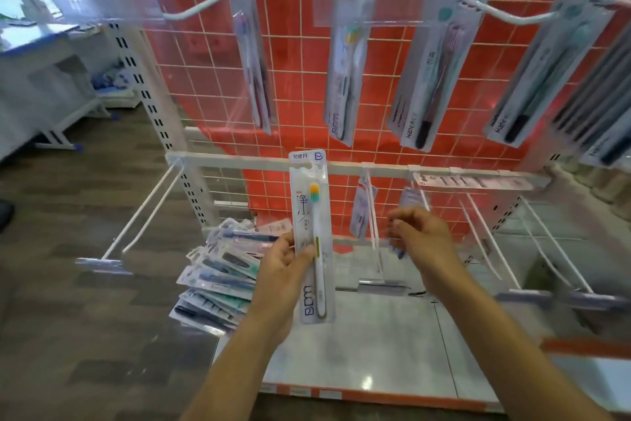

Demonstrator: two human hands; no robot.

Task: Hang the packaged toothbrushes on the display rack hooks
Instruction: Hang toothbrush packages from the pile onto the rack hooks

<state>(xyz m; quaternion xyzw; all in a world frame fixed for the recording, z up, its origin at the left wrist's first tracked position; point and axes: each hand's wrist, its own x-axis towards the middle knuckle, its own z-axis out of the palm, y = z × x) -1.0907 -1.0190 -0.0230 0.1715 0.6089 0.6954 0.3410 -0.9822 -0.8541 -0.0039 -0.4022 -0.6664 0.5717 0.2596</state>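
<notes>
A person's left hand (285,270) holds a packaged toothbrush (312,236) upright before the display rack (290,79), thumb across the card's front, the grip closed around its lower half. The right hand (421,236), blurred, has curled fingers at a hanging pack on a lower hook (374,226); whether it pinches anything cannot be told. More packs lie heaped in a pile (222,270) on the bottom shelf (375,352), left of the hands. Upper hooks carry hanging packs (345,86); the lower-left hooks (143,215) jut bare toward the floor's open side.
</notes>
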